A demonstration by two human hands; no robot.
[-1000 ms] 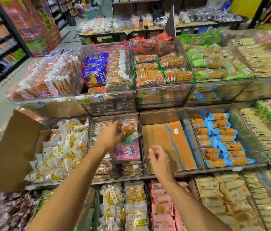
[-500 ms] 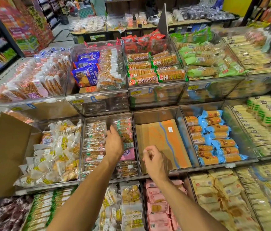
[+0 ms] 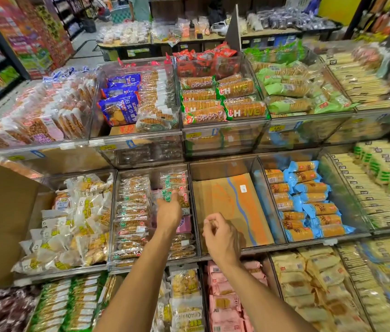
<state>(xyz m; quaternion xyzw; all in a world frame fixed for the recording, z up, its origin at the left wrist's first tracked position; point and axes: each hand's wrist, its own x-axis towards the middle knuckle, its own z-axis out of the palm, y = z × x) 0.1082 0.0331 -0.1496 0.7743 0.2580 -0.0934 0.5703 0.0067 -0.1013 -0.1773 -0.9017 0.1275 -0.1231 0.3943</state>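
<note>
Snack packets (image 3: 174, 185) with green print sat stacked along the right wall of the clear bin (image 3: 115, 212) in the middle row. The left hand (image 3: 168, 213) was stuck in among them toward the bin's back edge with its fingertips buried, so honestly couldn't tell if it was gripping one or just touching. The right hand (image 3: 221, 236) hovered over the front edge of the next bin (image 3: 220, 166), fingers curled up, thumb against forefinger, nothing in it. A cardboard sheet (image 3: 232, 207) lay flat in that bin.
</note>
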